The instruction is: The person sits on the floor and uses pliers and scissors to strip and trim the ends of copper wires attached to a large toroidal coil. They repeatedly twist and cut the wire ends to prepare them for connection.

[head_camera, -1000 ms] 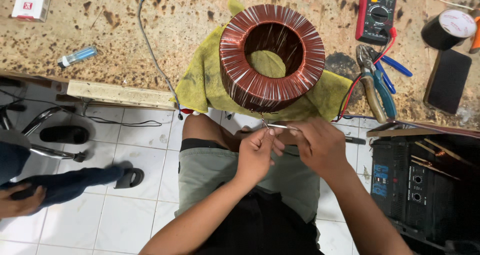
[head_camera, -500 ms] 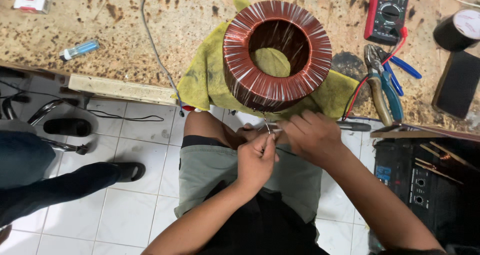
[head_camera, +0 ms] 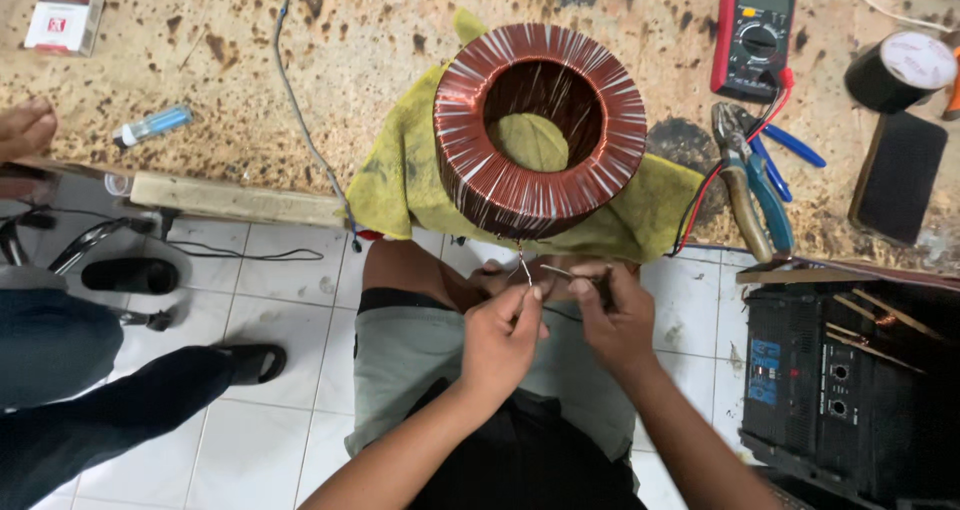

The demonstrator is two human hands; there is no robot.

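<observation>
Head view shows both hands, left hand [head_camera: 500, 335] and right hand [head_camera: 612, 315], pinching thin wire leads [head_camera: 528, 270] hanging at six o'clock from the fully wound copper toroid coil [head_camera: 540, 130] on the desk [head_camera: 250, 90], lead ends apparently unfinished.

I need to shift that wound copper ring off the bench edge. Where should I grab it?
Probably with both hands on the outer wall of the copper ring, from left and right. It lies flat on the yellow cloth, hole upward, with a broad rim. Its thin wire lead hangs at the near side.
</observation>
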